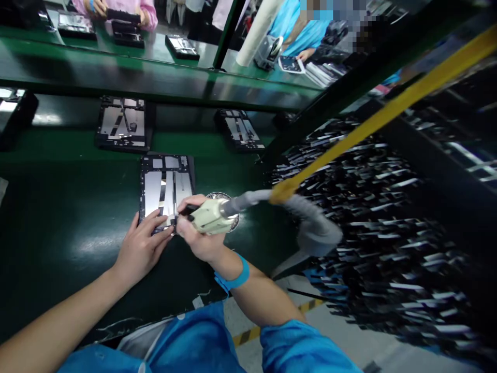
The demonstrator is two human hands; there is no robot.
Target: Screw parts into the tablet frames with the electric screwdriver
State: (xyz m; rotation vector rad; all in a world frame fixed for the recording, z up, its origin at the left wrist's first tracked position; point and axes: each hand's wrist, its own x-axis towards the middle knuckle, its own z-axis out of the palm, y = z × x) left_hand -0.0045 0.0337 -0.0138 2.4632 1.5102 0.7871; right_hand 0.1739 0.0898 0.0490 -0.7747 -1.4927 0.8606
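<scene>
My right hand (196, 235) is closed around a cream electric screwdriver (212, 215), whose tip points left onto the near edge of an open tablet frame (166, 184) lying on the green belt (58, 207). A grey sleeved cable (310, 228) runs from the tool to the right. My left hand (142, 243) rests on the frame's near left corner, fingers pressed on it, steadying it. A round metal dish (225, 199) sits just behind the tool. A blue wrist strap (236, 277) circles my right wrist.
Two more tablet frames (122, 124) (240, 129) lie farther along the belt. A rack of many stacked dark parts (368, 207) fills the right side. A yellow bar (388, 111) crosses above. Other workers' hands (101, 8) handle frames at the far bench.
</scene>
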